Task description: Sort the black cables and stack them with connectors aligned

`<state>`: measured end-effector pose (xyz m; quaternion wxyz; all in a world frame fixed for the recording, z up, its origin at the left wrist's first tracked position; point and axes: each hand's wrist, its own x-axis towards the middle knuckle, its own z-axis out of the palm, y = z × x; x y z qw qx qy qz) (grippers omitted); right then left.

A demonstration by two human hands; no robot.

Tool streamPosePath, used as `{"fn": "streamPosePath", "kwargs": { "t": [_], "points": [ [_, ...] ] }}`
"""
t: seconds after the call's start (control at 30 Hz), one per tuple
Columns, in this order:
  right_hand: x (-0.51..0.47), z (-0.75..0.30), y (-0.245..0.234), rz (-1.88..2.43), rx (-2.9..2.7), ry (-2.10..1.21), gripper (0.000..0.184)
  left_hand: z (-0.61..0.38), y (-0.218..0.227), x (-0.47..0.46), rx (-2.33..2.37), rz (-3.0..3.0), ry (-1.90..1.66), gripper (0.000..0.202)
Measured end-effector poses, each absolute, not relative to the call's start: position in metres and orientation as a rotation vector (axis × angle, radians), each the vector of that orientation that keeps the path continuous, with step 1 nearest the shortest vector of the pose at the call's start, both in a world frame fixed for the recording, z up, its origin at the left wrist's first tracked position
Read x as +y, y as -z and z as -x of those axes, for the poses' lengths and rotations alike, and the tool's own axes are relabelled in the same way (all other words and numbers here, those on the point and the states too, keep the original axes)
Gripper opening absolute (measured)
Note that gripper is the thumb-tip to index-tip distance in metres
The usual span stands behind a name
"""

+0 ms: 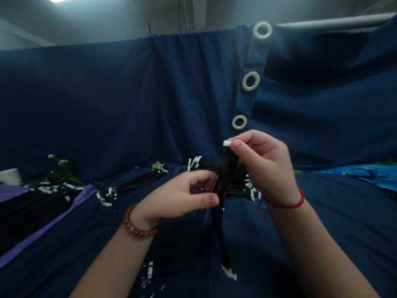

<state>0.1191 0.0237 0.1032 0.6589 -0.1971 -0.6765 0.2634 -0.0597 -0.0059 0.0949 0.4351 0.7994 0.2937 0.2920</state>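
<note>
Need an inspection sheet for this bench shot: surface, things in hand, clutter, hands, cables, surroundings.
surface: dark blue cloth covers the table; purple cloth lies at the left.
things in hand: wire bundle, black, hanging upright, with a white connector at its top.
clutter: white cup and green sprigs at far left; light-blue sheet at right.
hands: left hand fingers closed round the bundle's middle; right hand pinches its top end.
cables: spare bundles lie on the cloth; wire pile at left.
surroundings: blue curtain with white eyelets behind; white rail above.
</note>
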Motion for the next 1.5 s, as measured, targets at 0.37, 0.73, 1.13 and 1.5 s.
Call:
{"fn": "streamPosePath", "kwargs": {
  "t": [0.37, 0.73, 1.13, 1.5],
  "points": [
    [0.018, -0.115, -0.101, 0.481, -1.775, -0.572, 0.014, 0.051, -0.088, 0.001, 0.786, -1.886, -0.953, 0.026],
    [0.026, -0.120, -0.104, 0.465, -1.793, -0.844, 0.019, 0.055, -0.093, 0.001, 0.807, -1.903, -1.023, 0.013],
    [0.033, -0.107, -0.092, 0.358, -1.847, -1.114, 0.037, 0.058, -0.092, 0.002, 0.715, -1.590, -1.351, 0.016],
    [0.039, -0.120, -0.088, 0.483, -2.635, -1.142, 0.055, 0.105, -0.124, 0.006, 0.402, -1.033, -2.061, 0.023]
  ]
}}
